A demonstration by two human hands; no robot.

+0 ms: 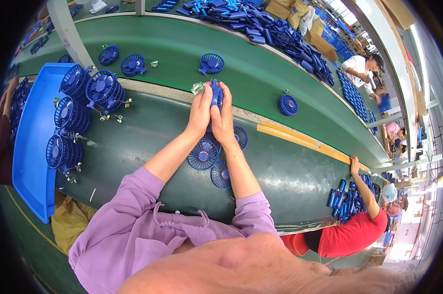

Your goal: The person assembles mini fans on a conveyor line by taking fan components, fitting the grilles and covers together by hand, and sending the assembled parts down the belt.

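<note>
Hands first: how are they placed?

– Pressed together. The left hand (200,114) and the right hand (224,120) face each other around a blue fan part (216,93), fingertips toward 12 o'clock, sandwiching it edge-on.

– What is it made of, and where is it?

– Hard, smooth-looking plastic with a rounded rim; the palms hide most of its face. Thin reddish wire runs to a small green circuit board (197,88) at its 9 o'clock. It appears over the pale seam between desk (280,169) and belt (260,73); whether it rests on anything, I cannot tell.

– And nearest the wrists?

– Flat round grilles (203,155), from 5 to 6 o'clock of the part, their fine ribs spreading like spokes from solid hubs. The desk beneath is dark green and glossy, streaked with glare.

– Further round?

– Between 8 and 9 o'clock, drum-shaped fan cages (102,85) stand in stacks, slatted at the sides, small boards dangling on wires. Beyond them slants a shallow blue tray (33,137), smooth-walled. Toward 12, one ribbed fan (211,63) lies on the matte green belt; another is near 3. At 4 runs a long, straight yellowish strip (304,142). Past that, a co-worker in red (354,235) reaches over the desk.
</note>
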